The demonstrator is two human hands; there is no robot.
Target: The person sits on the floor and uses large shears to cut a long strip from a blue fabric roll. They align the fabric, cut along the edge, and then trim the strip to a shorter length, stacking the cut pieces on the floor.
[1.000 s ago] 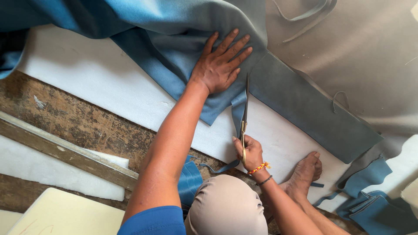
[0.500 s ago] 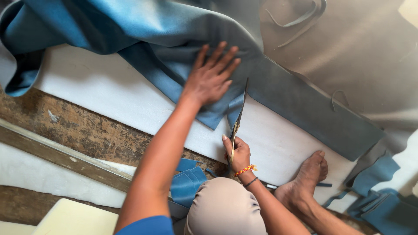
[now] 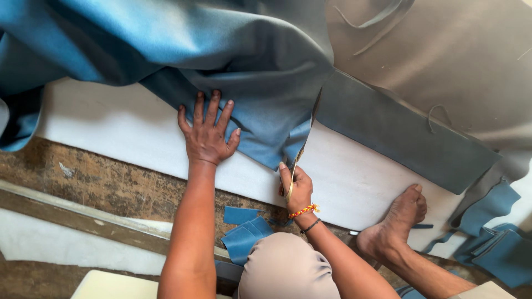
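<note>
- Pressing down with fingers spread, the left hand lies flat on a large sheet of soft blue fabric; it grasps nothing, only pins the cloth to a white sheet spread beneath it.
- The right hand is closed around the handles of a pair of long metal scissors, whose blades point away from the person along the fabric's cut edge.
- The blue fabric billows across the upper left of the view, its lower corner hanging between the two hands.
- Just right of the blades lies a flat, dark grey-blue rectangular panel, separate from the bunched cloth.
- A beaded orange bracelet and a thin dark band circle the right wrist.
- The person's bare foot rests on the white sheet near the panel's lower corner.
- Small blue offcuts lie stacked by the person's knee, on the worn brown floor.
</note>
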